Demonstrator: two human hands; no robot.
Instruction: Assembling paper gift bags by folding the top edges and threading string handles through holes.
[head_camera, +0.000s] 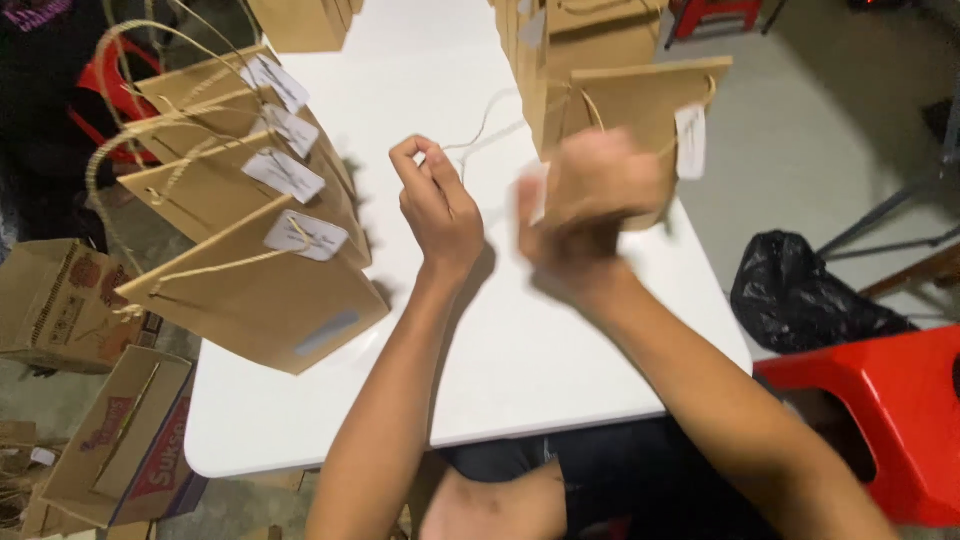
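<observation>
Fingers (425, 160) of the left hand (440, 210) pinch a pale string (480, 130). Right hand (590, 200) blurs, grip unclear, against a brown paper bag (640, 110) just beyond.

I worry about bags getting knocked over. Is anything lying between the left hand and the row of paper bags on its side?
Nothing visible: only bare white table separates the left hand, whose fingers pinch a thin string, from the paper bags.

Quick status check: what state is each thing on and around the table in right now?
Left hand: raised, pinching the string.
String: pale, looped over the table.
Right hand: motion-blurred, at a tagged bag.
Tagged bag: upright.
Row of paper bags: leaning, tagged, handles up.
White table: bags on both sides.
Black plastic bag: crumpled on floor.
</observation>
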